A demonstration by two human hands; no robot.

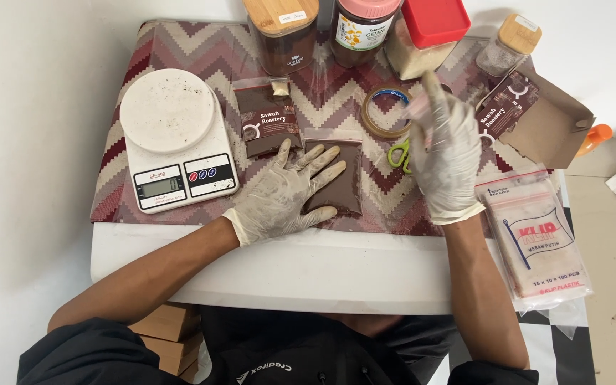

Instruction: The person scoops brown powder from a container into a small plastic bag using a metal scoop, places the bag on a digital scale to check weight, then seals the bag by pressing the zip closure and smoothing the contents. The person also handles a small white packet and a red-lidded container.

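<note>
**Left palm on the pouch, right hand lifted beside it**

Nearest, along the white table's front edge point(308, 274): both forearms reaching in over it. Just beyond, on the zigzag cloth point(180, 50) near its front edge, a flat clear pouch of brown powder point(347, 182), long axis running front to back. Left hand point(283, 196) in a pale glove, spread flat and open, fingers fanned over the pouch's left side, pinning rather than gripping. Right hand point(447, 153), also gloved, raised just right of the pouch, blurred; seemingly pinching something small and pinkish, but hard to tell what. So: pouch directly under the left palm, a short way left of the right hand.

Further back: green-handled scissors point(398, 153) and a tape roll point(386, 110) beside the right hand, a labelled filled pouch point(269, 121) behind the left fingers, a kitchen scale point(176, 139) toward the cloth's left edge. At the right edge, a pack of zip bags point(540, 239) and an open brown carton point(547, 117). Along the back edge, jars point(361, 28).
</note>
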